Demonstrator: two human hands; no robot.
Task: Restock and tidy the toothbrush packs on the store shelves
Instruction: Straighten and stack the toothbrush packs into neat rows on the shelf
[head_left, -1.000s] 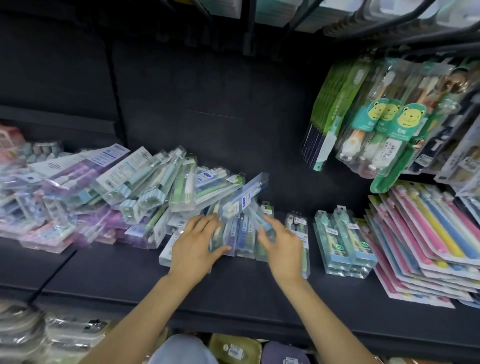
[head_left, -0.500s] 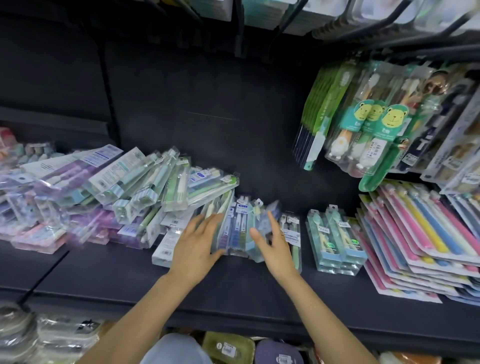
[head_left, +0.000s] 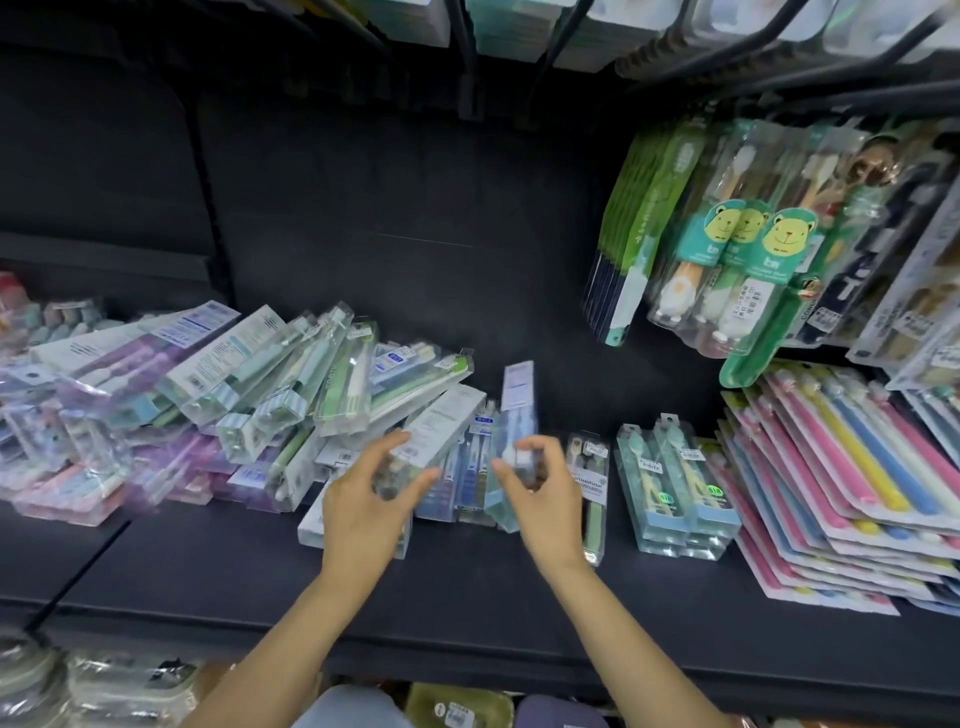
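We see a matt dark shelf, smooth, looks like painted metal, same finish on the back panel. Toothbrush packs are clear glossy plastic with paper or card inserts and glare on the faces. The upright pack is clear plastic with a white printed label. The flat packs are glossy blisters on card backing. The hanging packs are shiny clear plastic. The rails overhead look like dark metal.

black shelf, pink-yellow-blue packs, green bear-print packs
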